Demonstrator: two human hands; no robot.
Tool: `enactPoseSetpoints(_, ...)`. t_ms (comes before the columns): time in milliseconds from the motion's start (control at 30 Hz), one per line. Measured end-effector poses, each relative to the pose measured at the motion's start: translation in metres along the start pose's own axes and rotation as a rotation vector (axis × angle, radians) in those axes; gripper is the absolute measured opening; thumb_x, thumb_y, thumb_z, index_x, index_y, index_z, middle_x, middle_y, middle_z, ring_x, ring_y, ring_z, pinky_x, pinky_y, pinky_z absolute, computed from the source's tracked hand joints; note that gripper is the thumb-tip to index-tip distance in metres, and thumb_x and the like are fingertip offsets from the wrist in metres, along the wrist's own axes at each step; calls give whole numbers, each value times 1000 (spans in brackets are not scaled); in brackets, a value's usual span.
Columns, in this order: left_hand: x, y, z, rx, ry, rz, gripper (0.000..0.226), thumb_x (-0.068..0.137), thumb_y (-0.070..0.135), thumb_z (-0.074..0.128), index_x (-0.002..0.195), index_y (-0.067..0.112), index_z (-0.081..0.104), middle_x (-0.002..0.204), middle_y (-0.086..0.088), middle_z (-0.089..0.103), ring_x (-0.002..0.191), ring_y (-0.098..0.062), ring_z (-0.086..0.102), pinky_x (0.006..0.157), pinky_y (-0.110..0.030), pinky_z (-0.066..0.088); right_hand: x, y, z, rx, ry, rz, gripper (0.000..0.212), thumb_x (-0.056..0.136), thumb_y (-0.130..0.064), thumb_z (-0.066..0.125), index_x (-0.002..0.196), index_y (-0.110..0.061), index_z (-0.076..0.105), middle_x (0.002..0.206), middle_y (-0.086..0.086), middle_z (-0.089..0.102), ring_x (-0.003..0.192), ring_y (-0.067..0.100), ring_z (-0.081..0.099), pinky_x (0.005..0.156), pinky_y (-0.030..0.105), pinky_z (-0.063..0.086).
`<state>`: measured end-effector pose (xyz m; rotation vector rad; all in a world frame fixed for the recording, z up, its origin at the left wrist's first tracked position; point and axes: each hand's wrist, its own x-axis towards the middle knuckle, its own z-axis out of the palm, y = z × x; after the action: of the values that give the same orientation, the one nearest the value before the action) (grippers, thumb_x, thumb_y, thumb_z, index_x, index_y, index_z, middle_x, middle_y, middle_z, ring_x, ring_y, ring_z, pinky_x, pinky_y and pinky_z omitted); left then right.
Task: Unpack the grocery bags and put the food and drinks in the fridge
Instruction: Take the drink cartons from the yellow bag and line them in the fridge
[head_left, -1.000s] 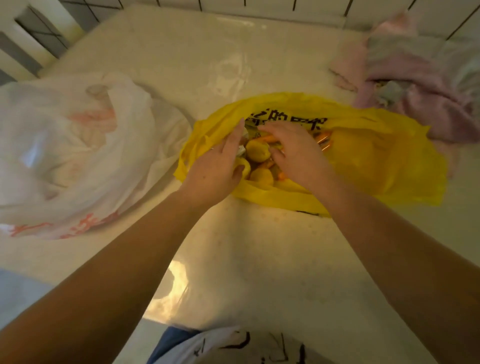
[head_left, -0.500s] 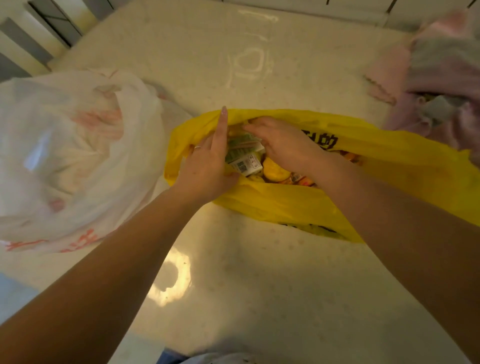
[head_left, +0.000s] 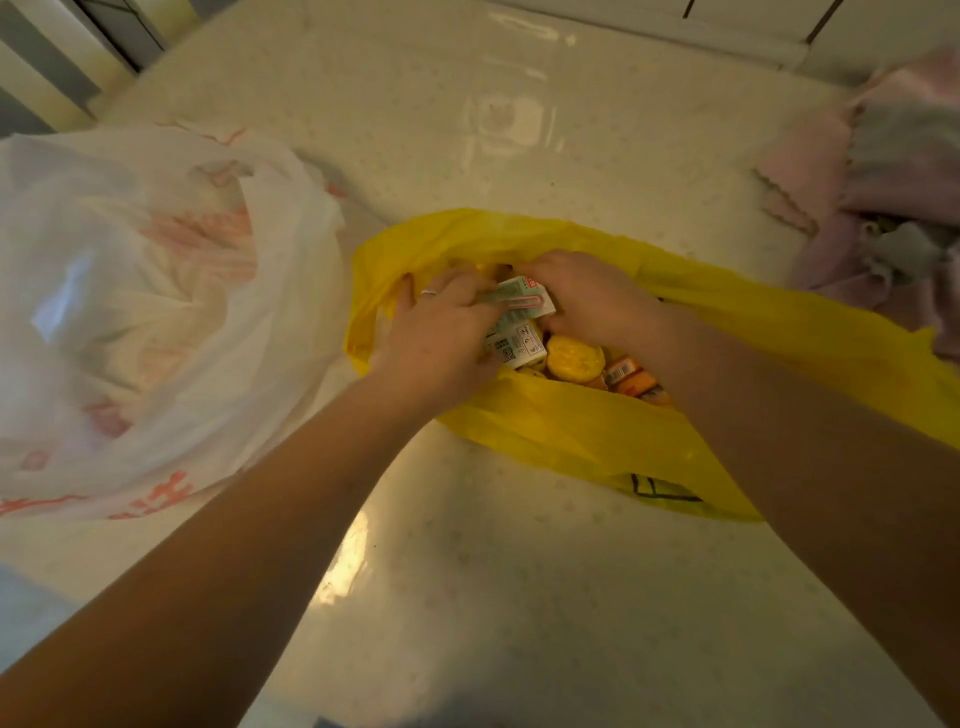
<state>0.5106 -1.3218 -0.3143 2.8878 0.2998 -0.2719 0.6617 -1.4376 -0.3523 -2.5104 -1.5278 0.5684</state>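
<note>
Since the earlier frame, the left hand (head_left: 441, 332) is curled from flat onto the small cartons (head_left: 519, 317), and both hands are sunk deeper into the yellow bag (head_left: 779, 332). The cartons are gripped by the left hand and apparently by the right hand (head_left: 587, 296), though its fingertips are hidden. The task is judged barely begun: yellow fruit (head_left: 575, 358) and packets are left inside, the white bag (head_left: 156, 312) on the tabletop (head_left: 519, 597) is untouched, and no fridge is seen.
</note>
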Motion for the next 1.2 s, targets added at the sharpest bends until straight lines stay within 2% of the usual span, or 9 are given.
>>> enactPoseSetpoints(100, 4, 16, 10, 28, 67, 3, 43, 86, 44, 57, 124, 25, 57, 132, 4, 49, 131, -22, 33, 111, -58, 8, -1, 3, 4, 8, 20, 68, 49, 79, -27, 66, 126, -27, 52, 116, 5, 58, 106, 25, 54, 80, 39, 49)
enactPoseSetpoints(167, 7, 21, 15, 70, 84, -17, 43, 84, 47, 57, 120, 23, 60, 125, 1, 53, 129, -23, 35, 109, -61, 10, -2, 5, 4, 37, 32, 105, 51, 79, -28, 68, 127, -26, 51, 119, 4, 57, 108, 25, 54, 80, 37, 47)
enactPoseSetpoints(333, 16, 26, 18, 172, 26, -29, 51, 83, 53, 55, 123, 22, 57, 124, -2, 51, 129, -25, 32, 108, -64, 12, -8, 4, 0, 123, 26, 144, 53, 78, -25, 70, 126, -21, 49, 120, 3, 57, 108, 23, 54, 84, 38, 48)
enactPoseSetpoints(467, 16, 26, 17, 203, 30, 6, 53, 83, 53, 53, 123, 20, 56, 124, -5, 50, 128, -27, 33, 108, -64, 12, -18, 4, 2, 193, 71, 163, 54, 80, -27, 69, 130, -21, 47, 126, 3, 55, 111, 21, 53, 82, 33, 45)
enactPoseSetpoints(600, 13, 26, 13, 231, 50, 62, 55, 81, 55, 54, 125, 21, 56, 123, -3, 54, 126, -24, 36, 109, -63, 7, -29, 3, 5, 251, 136, 173, 55, 81, -27, 69, 131, -20, 47, 128, 4, 52, 112, 20, 52, 79, 28, 41)
enactPoseSetpoints(733, 8, 22, 11, 253, 80, 101, 59, 80, 58, 54, 125, 20, 55, 126, -2, 56, 127, -22, 38, 110, -61, 3, -39, 1, 5, 280, 187, 176, 58, 79, -30, 71, 131, -21, 47, 127, 3, 52, 112, 19, 52, 82, 28, 43)
enactPoseSetpoints(933, 9, 27, 8, 330, 30, 163, 55, 84, 55, 50, 118, 13, 54, 120, -5, 59, 127, -23, 38, 109, -63, -4, -49, 1, 8, 313, 205, 224, 64, 77, -35, 72, 133, -20, 46, 129, 3, 50, 113, 18, 52, 85, 28, 43)
enactPoseSetpoints(1067, 7, 16, 3, 206, 63, 177, 60, 77, 59, 58, 117, 15, 56, 117, -4, 60, 126, -22, 38, 109, -59, -11, -54, 0, 0, 332, 226, 225, 66, 77, -34, 73, 134, -20, 45, 129, 4, 49, 114, 17, 50, 90, 30, 44)
enactPoseSetpoints(1200, 0, 1, -8, -19, 139, 159, 64, 71, 60, 56, 120, 19, 59, 117, -3, 60, 126, -25, 39, 110, -58, -8, -58, -1, -13, 362, 279, 205, 66, 77, -27, 73, 136, -18, 44, 128, 4, 48, 115, 15, 47, 88, 15, 32)
